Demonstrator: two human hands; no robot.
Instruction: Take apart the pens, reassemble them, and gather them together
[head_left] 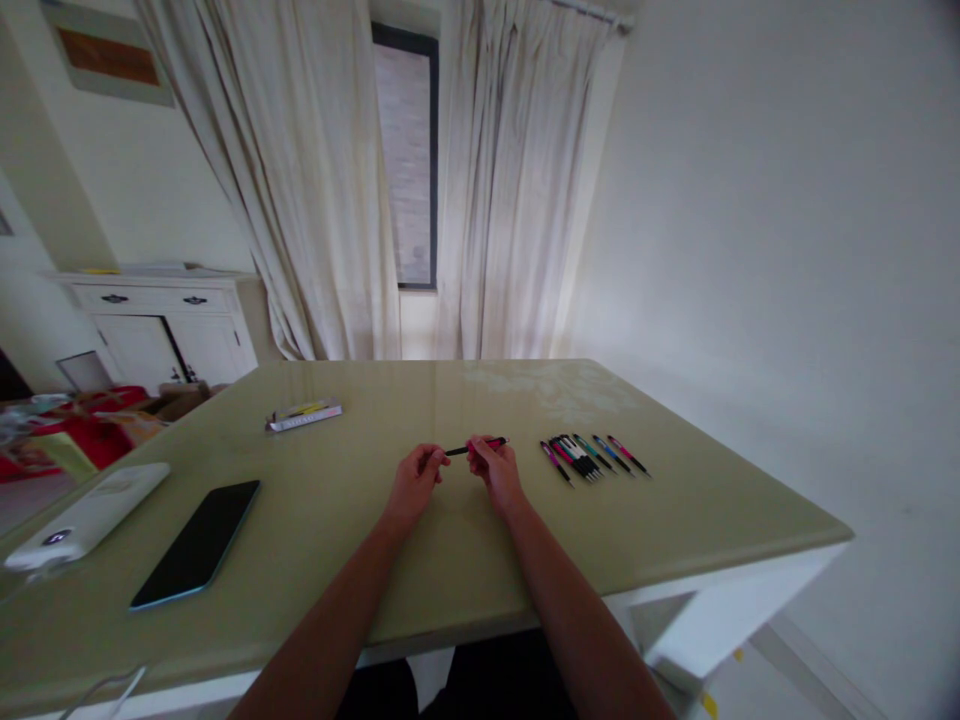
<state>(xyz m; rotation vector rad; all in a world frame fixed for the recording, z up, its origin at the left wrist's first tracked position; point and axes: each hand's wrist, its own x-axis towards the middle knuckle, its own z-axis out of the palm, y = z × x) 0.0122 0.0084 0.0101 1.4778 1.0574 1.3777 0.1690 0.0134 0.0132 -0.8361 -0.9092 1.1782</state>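
Observation:
A pen (457, 451) with a black lower part and some pink on its barrel is held level just above the table, between my two hands. My right hand (495, 468) is closed around the barrel, and the pen's top end pokes out beyond the fingers. At the opposite end, my left hand (416, 478) has its fingertips pinched at the tip. To the right of my hands lie several pens (576, 456), some bunched together and others side by side, with pink, green, blue and white barrels and black grips.
On the table (360, 400), a dark-screened phone (196, 545) and a white device (90, 515) lie at the left. Farther back is a small clear-topped box (304, 416) with something yellow on or in it. A white cable (112, 688) crosses the near left edge. A wall stands at right.

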